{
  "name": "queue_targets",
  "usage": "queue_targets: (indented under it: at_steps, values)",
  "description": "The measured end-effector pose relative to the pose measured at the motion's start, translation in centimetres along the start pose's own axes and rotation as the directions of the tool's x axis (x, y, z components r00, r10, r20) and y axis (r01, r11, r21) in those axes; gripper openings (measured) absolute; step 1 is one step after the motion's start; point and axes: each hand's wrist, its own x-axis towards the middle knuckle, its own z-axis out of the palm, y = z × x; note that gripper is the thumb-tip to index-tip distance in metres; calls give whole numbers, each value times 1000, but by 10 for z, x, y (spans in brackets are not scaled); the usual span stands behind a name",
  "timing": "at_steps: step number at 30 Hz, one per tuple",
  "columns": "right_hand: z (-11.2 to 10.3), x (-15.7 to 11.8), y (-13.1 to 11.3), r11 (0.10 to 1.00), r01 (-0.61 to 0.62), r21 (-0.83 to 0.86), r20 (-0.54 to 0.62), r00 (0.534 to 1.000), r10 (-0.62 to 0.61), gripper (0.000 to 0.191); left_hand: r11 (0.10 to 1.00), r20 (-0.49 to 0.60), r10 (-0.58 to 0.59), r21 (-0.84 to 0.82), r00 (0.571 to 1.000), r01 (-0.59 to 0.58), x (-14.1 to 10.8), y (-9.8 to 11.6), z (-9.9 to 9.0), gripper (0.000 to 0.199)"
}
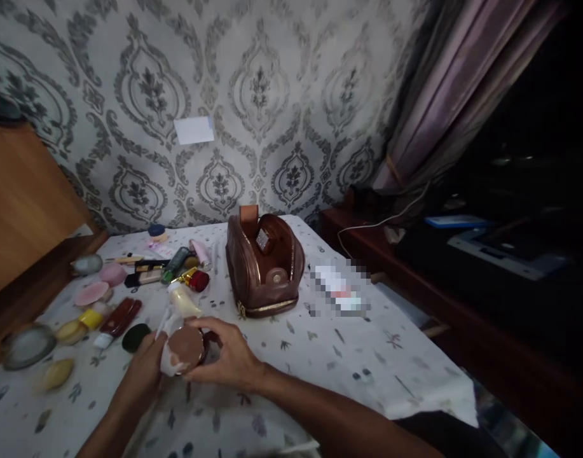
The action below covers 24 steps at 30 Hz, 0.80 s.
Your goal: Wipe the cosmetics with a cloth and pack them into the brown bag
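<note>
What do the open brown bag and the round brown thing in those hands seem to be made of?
The open brown zipped bag looks like leather or imitation leather, judging by its smooth, softly shiny panels. The round brown item has a flat, matte face and a glinting rim, perhaps plastic or metal; the look leaves it open.

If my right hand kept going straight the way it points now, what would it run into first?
Likely the left hand and the white tissue there, just past the brown disc that the right hand holds. Depth between them is unclear from this one view.
</note>
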Motion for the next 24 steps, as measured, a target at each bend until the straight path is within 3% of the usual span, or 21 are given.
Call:
queue_targets:
  at_steps: [3,6,11,15,17,19,21,23,24]
  values:
    - [0,-1,-6,999,26,25,-42,999,-25,72,945,47,-162,-281,986,169,-9,0,11,38]
    - [-3,1,-13,998,55,16,-102,993,-53,72,883,120,-186,-416,975,220,-18,12,23,40]
    - [-17,7,-29,984,147,-100,-148,976,-160,63,877,196,-107,-443,975,186,-21,34,38,34]
    - [-32,10,-44,994,89,-65,-232,967,-102,59,935,288,-70,-314,955,164,-14,40,46,40]
    - [-42,11,-53,999,48,-21,-278,959,-51,58,981,290,4,-187,957,52,-4,41,45,46]
    - [-53,11,-61,997,60,-42,-331,941,-71,53,972,253,225,4,941,-234,11,43,38,40]
    - [-63,10,-69,991,87,-99,-381,917,-119,48,811,255,471,251,844,-528,29,45,25,33]
    - [-72,8,-76,990,84,-110,-400,908,-121,46,608,281,590,463,757,-645,47,46,9,37]
    - [-76,7,-78,993,74,-91,-402,910,-105,46,520,278,618,557,735,-648,56,46,2,40]
